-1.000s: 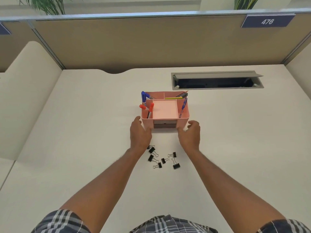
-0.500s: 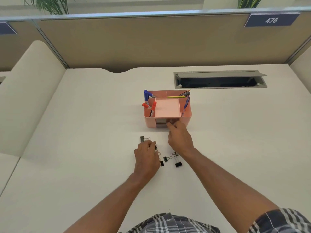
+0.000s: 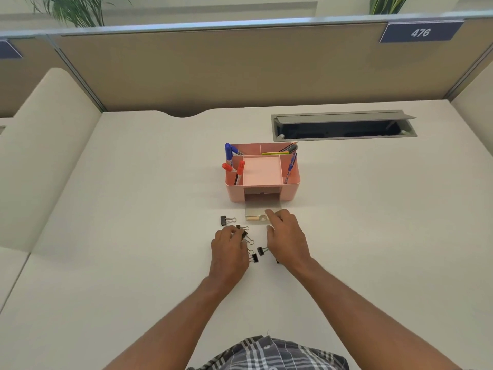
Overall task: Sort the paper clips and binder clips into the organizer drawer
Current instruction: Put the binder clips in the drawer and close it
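Observation:
A pink desk organizer stands mid-desk with pens and markers in its side slots. Its clear drawer is pulled out toward me. My right hand has its fingertips on the drawer's front edge. My left hand pinches a black binder clip on the desk. Several more black binder clips lie around: one to the upper left, two between my hands. No paper clips are visible.
A grey cable hatch is open in the desk behind the organizer. A tan partition wall closes the back. Cream dividers flank the desk on the left and right.
My hands left the organizer's sides. My right hand pulled the drawer out toward me. My left hand came down onto the binder clips and closed on one.

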{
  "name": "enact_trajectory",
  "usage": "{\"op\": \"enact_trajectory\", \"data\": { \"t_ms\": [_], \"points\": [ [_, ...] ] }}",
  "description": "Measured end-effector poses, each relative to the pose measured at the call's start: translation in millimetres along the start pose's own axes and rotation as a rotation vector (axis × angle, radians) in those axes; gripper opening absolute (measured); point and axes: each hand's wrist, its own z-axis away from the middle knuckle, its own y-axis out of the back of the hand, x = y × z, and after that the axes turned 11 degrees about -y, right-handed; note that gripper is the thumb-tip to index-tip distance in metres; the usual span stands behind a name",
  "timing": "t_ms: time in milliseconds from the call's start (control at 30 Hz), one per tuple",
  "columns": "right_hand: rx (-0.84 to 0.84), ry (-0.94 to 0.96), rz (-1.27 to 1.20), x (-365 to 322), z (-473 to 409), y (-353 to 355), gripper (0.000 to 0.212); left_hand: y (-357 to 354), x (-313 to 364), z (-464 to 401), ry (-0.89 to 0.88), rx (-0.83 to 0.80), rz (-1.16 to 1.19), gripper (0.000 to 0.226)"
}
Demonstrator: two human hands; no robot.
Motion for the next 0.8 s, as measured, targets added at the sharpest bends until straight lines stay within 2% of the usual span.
{"op": "enact_trajectory", "data": {
  "t_ms": [133, 267, 367, 533, 733, 800],
  "points": [
    [-0.060, 0.122, -0.063, -5.3, 1.5, -2.4, 0.030, 9.5, -16.2, -17.4, 0.093, 0.057, 0.014, 0.037],
    [-0.210, 0.185, 0.070, -29.5, 0.0, -10.6, 0.021, 15.9, -33.6, -38.0, 0.124, -0.077, -0.034, 0.041],
    [-0.241, 0.173, 0.160, -47.7, -6.0, -17.1, 0.018, 16.1, -43.2, -44.6, 0.075, -0.148, -0.074, 0.032],
    [-0.253, 0.144, 0.204, -52.5, -3.4, -24.8, 0.023, 11.0, -48.1, -34.8, 0.026, -0.123, -0.085, 0.026],
    [-0.321, 0.028, 0.141, -40.7, 8.1, -22.3, 0.016, 8.3, -35.1, -16.0, 0.043, -0.072, 0.095, 0.024],
    [-0.269, 0.013, 0.084, -35.8, 10.5, -18.0, 0.020, 12.4, -26.5, -15.0, 0.080, -0.015, 0.171, 0.024]
  ]
}}
